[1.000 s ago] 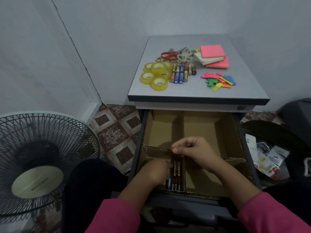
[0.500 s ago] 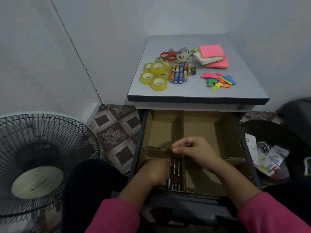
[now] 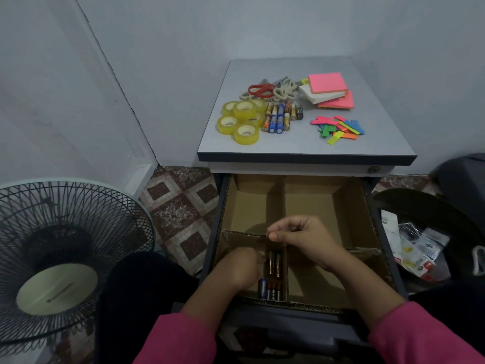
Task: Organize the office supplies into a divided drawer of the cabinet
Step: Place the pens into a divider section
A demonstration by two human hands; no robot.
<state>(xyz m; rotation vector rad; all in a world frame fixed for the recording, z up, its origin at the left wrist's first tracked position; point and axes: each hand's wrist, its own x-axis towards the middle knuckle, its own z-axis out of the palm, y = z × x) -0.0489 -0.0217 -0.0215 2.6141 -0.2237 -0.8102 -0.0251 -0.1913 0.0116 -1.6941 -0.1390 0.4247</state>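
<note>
The cabinet's open drawer [image 3: 351, 203] holds cardboard dividers. In its near left compartment lie two brown batteries [image 3: 274, 263], with several more batteries [image 3: 270, 291] at the front edge. My left hand [image 3: 236, 267] is down in that compartment, its curled fingertips against the left brown battery. My right hand [image 3: 301, 239] hovers over the divider with fingers curled and thumb out; nothing shows in it. On the cabinet top [image 3: 301, 143] lie tape rolls [image 3: 240, 120], loose batteries [image 3: 280, 116], scissors [image 3: 262, 89], sticky note pads [image 3: 328, 89] and coloured flags [image 3: 338, 128].
A standing fan [image 3: 60, 261] is close on the left floor. A dark bin with plastic packets [image 3: 420, 253] stands to the right of the drawer. Grey walls meet in the corner behind the cabinet. My dark-clad knee [image 3: 141, 292] is beside the drawer front.
</note>
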